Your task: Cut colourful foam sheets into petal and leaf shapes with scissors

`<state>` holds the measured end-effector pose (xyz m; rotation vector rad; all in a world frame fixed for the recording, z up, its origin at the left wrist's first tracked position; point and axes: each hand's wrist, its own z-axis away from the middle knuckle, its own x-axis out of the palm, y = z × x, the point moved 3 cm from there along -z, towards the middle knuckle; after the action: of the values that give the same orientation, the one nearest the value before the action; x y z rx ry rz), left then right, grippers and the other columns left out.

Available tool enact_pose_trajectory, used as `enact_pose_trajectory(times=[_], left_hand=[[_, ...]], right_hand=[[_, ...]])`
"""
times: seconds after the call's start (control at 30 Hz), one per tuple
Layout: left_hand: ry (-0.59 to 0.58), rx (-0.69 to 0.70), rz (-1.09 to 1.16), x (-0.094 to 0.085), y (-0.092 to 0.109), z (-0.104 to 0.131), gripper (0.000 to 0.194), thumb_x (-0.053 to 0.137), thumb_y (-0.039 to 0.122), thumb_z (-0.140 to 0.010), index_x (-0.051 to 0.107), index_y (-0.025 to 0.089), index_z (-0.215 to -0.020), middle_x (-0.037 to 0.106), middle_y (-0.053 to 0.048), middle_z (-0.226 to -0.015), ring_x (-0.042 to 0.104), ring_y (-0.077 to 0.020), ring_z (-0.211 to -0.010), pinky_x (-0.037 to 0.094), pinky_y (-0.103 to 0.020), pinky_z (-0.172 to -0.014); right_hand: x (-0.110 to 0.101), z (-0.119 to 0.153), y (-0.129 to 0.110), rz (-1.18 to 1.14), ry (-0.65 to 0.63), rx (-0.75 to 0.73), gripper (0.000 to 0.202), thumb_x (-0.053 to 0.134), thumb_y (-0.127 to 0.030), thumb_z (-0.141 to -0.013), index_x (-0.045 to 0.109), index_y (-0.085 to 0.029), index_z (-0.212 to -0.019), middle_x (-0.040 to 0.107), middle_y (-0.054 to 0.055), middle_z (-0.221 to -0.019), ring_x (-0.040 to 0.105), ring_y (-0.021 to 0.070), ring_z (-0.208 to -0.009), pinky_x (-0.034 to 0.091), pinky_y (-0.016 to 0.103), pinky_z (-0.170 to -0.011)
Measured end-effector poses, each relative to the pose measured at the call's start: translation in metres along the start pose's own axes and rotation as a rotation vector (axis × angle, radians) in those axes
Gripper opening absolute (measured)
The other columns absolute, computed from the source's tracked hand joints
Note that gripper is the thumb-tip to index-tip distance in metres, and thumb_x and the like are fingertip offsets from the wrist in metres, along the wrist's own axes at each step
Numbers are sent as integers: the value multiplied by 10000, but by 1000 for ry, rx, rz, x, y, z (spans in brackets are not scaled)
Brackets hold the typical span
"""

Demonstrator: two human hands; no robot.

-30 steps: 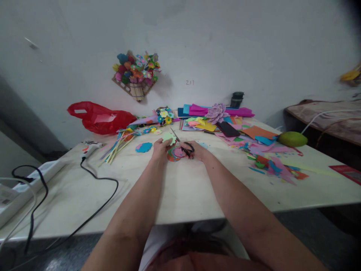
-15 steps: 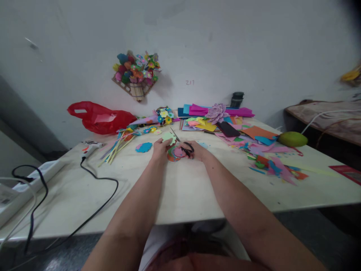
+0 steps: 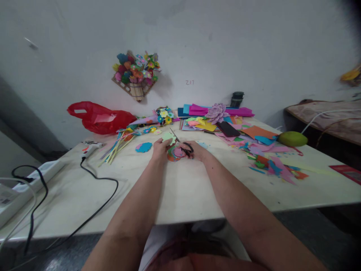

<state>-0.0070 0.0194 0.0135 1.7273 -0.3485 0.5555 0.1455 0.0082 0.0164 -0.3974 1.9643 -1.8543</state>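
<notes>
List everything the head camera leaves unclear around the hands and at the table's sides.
In the head view:
- Coloured cutouts: partly covered by the right hand and scissors.
- Contact between blades and pale green paper: too small to tell.
- Red bag: its plastic hides most of what is inside.
- Flat red item: cut off by the right edge.
- Power strip: cut off by the left edge.

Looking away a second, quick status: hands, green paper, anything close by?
Left hand pinching pale green paper. Right hand holding black-handled scissors. Coloured paper cutouts close, between the hands.
</notes>
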Motion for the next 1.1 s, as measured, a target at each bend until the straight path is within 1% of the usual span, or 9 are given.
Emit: enact_pose_trajectory(times=[0.2,0.43,0.57,0.67,1.1], left_hand=[[5,1,-3,-1,-1,-1,317,810,175,-440,603,148,-678,656,-32,-686,659,-202,-725,524,-353,-752],[7,9,0,-1,-2,-2,302,804,172,-456,616,133,-689,656,-30,-694,654,-174,-694,519,-329,-753],[22,4,7,0,-1,-1,298,803,161,-440,602,138,-659,653,-23,-677,650,-171,-675,526,-332,-742],[26,5,19,0,0,-1,310,803,158,-434,611,138,-678,664,-31,-705,648,-165,-670,530,-326,-736],[47,-12,16,-2,0,-2,309,780,148,-472,604,145,-726,662,-35,-721,654,-173,-679,518,-343,-765]], right_hand=[[0,0,0,1,-4,2,323,584,-436,-782,612,-123,-859,543,-14,-535,450,60,-366,228,175,-301],[0,-1,2,3,2,-5,339,595,-446,-770,610,-119,-856,535,-21,-530,448,57,-359,231,168,-292],[-1,-1,2,-9,-2,-12,343,603,-450,-760,608,-120,-854,536,-25,-527,445,56,-357,225,166,-291],[0,-1,1,-13,3,-10,354,598,-459,-764,609,-117,-856,530,-26,-521,442,56,-358,222,169,-290],[1,-1,0,4,8,18,299,605,-400,-760,611,-115,-851,525,-27,-506,428,51,-351,197,172,-293]])
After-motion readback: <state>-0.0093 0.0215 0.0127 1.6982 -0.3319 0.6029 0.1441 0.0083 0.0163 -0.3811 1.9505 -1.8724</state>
